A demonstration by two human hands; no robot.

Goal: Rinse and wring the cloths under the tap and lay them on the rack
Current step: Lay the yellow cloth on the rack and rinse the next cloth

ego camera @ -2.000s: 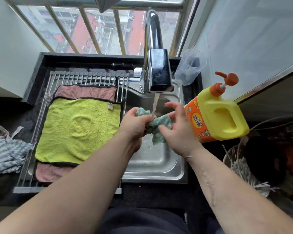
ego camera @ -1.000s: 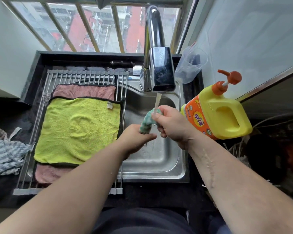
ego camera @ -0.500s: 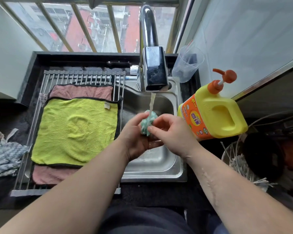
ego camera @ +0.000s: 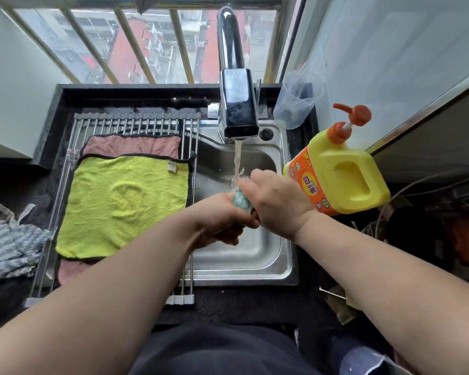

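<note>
- Fingers (ego camera: 229, 235) of the left hand (ego camera: 217, 217) are curled tight round the lower end of a twisted teal-green cloth (ego camera: 240, 200). This hand is slightly blurred, so single fingers are hard to tell apart.
- Closed just as firmly, the right hand (ego camera: 278, 201) grips the upper end of the same cloth, its back turned up. The two hands meet above the basin.
- Only a short wad of that cloth shows between the two grips, right under the water stream (ego camera: 237, 158), which splashes on it and on the right hand's knuckles.
- At far left, a grey striped cloth (ego camera: 8, 250) lies bunched on the dark counter, off the rack.
- Next comes the roll-up metal rack (ego camera: 136, 121), laid over the left part of the sink. A pink cloth (ego camera: 130, 144) lies flat on it.
- A yellow-green cloth (ego camera: 119, 201) with dark edging is spread on top of the pink one, leaving only the pink cloth's far and near ends showing.
- The steel sink (ego camera: 244, 277) is open to the right of the rack.
- A chrome tap (ego camera: 237, 109) rises at the back of the sink and is running.
- A clear plastic cup (ego camera: 298, 98) stands at the back right corner, near the tap.
- A yellow detergent bottle (ego camera: 336, 174) with an orange pump stands just right of the sink, close beside the right hand. Whether they touch cannot be told.
</note>
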